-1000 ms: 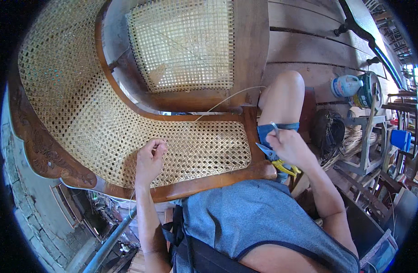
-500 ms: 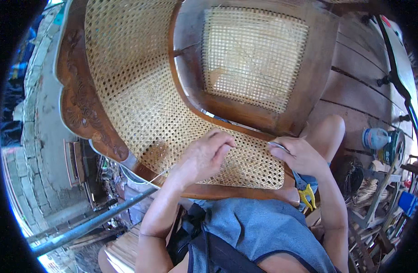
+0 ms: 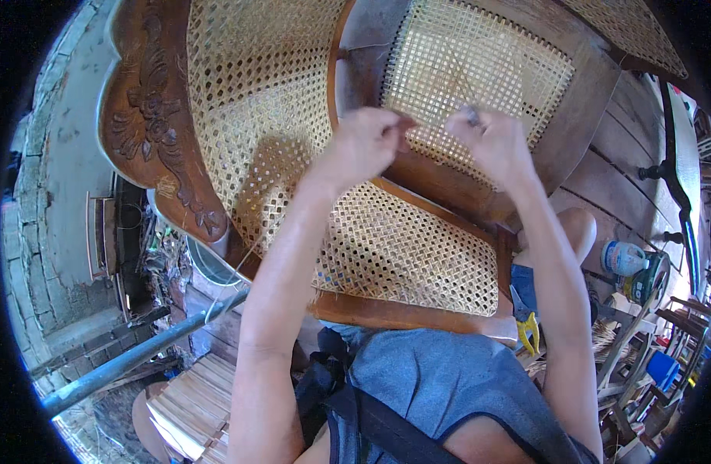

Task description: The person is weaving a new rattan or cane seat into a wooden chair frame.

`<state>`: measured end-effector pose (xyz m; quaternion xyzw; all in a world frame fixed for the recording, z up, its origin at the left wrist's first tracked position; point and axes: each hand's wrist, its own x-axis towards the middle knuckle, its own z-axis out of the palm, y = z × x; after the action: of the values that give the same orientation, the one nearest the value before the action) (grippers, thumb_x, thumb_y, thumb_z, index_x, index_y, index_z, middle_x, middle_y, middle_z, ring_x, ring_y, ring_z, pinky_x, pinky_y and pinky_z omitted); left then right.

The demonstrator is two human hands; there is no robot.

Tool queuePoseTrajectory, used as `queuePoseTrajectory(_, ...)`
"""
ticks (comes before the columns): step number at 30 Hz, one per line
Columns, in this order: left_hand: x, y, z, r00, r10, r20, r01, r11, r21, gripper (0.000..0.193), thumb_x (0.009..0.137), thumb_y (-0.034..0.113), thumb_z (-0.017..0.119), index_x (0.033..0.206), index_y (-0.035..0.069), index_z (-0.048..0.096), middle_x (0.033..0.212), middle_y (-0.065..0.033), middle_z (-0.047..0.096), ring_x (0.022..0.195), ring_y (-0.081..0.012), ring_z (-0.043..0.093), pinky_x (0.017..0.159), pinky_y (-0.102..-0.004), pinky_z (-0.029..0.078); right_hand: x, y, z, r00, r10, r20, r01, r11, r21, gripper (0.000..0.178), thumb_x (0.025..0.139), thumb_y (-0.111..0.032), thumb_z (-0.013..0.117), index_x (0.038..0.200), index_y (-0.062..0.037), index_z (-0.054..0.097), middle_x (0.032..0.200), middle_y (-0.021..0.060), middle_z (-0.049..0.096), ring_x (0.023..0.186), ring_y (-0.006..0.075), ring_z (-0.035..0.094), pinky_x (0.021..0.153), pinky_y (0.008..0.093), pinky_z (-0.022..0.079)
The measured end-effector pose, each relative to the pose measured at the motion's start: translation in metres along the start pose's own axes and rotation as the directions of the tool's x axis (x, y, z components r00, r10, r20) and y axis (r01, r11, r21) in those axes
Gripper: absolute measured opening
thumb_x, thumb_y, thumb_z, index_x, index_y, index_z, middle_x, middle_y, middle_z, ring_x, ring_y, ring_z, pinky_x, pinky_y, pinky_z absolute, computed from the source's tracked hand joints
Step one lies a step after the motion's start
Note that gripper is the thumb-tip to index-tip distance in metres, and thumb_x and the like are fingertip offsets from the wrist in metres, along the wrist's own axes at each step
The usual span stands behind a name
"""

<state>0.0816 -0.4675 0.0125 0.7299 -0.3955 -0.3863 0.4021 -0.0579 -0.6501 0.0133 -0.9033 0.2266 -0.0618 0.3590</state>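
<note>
Both my hands are raised over a wooden chair's woven cane, close together and slightly blurred. My left hand (image 3: 367, 147) is closed, with thumb and fingers curled together; what they pinch, if anything, cannot be made out. My right hand (image 3: 499, 147) is closed around a small metal tool (image 3: 471, 116), mostly hidden by the fingers. Below the hands curves the cane back panel (image 3: 417, 247), set in a brown wooden frame (image 3: 402, 313) that rests at my lap. Behind them is the square cane seat (image 3: 479, 69), its strands woven in an open grid.
A carved wooden crest (image 3: 150, 116) edges the chair at left. Yellow-handled pliers (image 3: 529, 334) lie by my right thigh. A blue-grey pipe (image 3: 139, 356) crosses the lower left. A plastic bottle (image 3: 625, 257) and a blue container (image 3: 663, 370) stand at right among wooden pieces.
Both hands have lifted away from the back panel's lower part and moved farther up, over the seat area. The view has shifted, so the chair sits somewhat more to the right.
</note>
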Motion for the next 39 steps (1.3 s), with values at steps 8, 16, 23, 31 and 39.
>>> queuePoseTrajectory(8, 0.043, -0.031, -0.008, 0.940, 0.000, -0.342, 0.158, 0.886, 0.436, 0.026, 0.085, 0.019, 0.059, 0.105, 0.003, 0.067, 0.110, -0.0215, 0.064, 0.104, -0.0342, 0.062, 0.091, -0.0429, 0.047, 0.058, 0.007, 0.068, 0.994, -0.102, -0.024, 0.101, 0.994, -0.026, 0.034, 0.086, -0.034, 0.063, 0.083, -0.0004, 0.066, 0.071, 0.0203, 0.064, 0.066, 0.0341, 0.064, 0.065, 0.0440, 0.050)
queuePoseTrajectory(16, 0.072, -0.112, 0.000, 0.896, -0.032, -0.443, 0.165, 0.950, 0.264, 0.019, 0.079, 0.012, 0.061, 0.092, 0.001, 0.069, 0.095, -0.0246, 0.066, 0.094, -0.0390, 0.063, 0.084, -0.0432, 0.050, 0.080, 0.032, 0.138, 0.997, 0.075, 0.009, -0.074, 0.990, -0.119, 0.030, 0.082, -0.030, 0.066, 0.082, 0.0004, 0.067, 0.079, 0.0250, 0.065, 0.079, 0.0408, 0.066, 0.075, 0.0464, 0.052)
queuePoseTrajectory(23, 0.075, -0.140, 0.004, 0.940, -0.171, -0.295, 0.240, 0.947, 0.215, 0.025, 0.079, 0.013, 0.062, 0.100, 0.002, 0.068, 0.101, -0.0242, 0.066, 0.099, -0.0377, 0.063, 0.087, -0.0419, 0.049, 0.083, 0.046, 0.167, 0.999, 0.034, 0.002, -0.033, 0.991, -0.128, 0.018, 0.078, -0.018, 0.063, 0.085, -0.0029, 0.069, 0.081, 0.0244, 0.066, 0.082, 0.0407, 0.066, 0.078, 0.0472, 0.053)
queuePoseTrajectory(31, 0.085, -0.173, 0.015, 0.951, -0.107, -0.290, 0.165, 0.970, 0.181, 0.024, 0.086, 0.014, 0.060, 0.105, 0.000, 0.067, 0.100, -0.0216, 0.068, 0.096, -0.0361, 0.064, 0.084, -0.0411, 0.049, 0.082, 0.044, 0.166, 0.999, 0.045, 0.020, -0.041, 0.986, -0.161, 0.016, 0.075, -0.012, 0.059, 0.084, -0.0019, 0.067, 0.084, 0.0243, 0.066, 0.083, 0.0417, 0.065, 0.080, 0.0475, 0.052)
queuePoseTrajectory(39, 0.083, -0.183, 0.026, 0.893, -0.081, -0.443, 0.222, 0.934, 0.279, 0.022, 0.085, 0.020, 0.064, 0.100, 0.004, 0.069, 0.099, -0.0206, 0.068, 0.093, -0.0368, 0.065, 0.081, -0.0431, 0.051, 0.068, 0.046, 0.152, 0.991, 0.109, 0.074, -0.094, 0.979, -0.180, 0.023, 0.085, -0.023, 0.061, 0.088, -0.0009, 0.066, 0.088, 0.0234, 0.067, 0.083, 0.0389, 0.066, 0.077, 0.0461, 0.053)
